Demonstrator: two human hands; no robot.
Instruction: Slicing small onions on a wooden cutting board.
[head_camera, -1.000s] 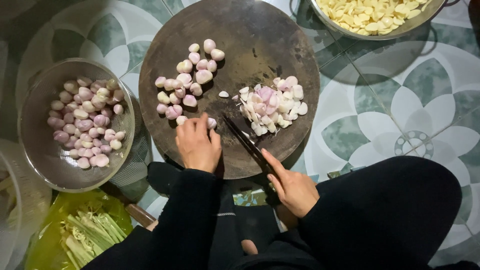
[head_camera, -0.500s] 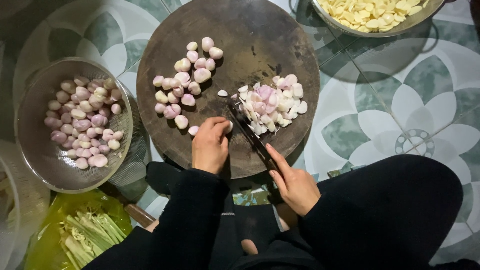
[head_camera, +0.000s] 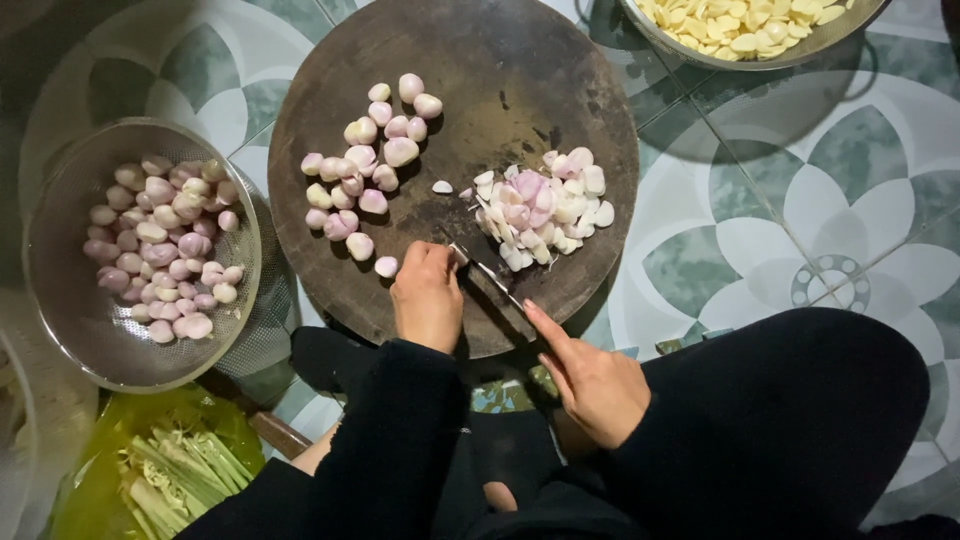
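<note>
Right beside the left hand's fingers (head_camera: 432, 262) lies the knife (head_camera: 490, 275).

We see a tiled floor (head_camera: 830, 200) with green and white flower shapes. On it lies a big round wooden board (head_camera: 520, 60). Left of the board sits a metal bowl (head_camera: 60, 300). Another metal bowl (head_camera: 800, 55) sits at the top right. A green bag (head_camera: 100, 470) lies at the bottom left.

Single head view, straight down, close above round chopping board (head_camera: 500, 60) on floor.
</note>
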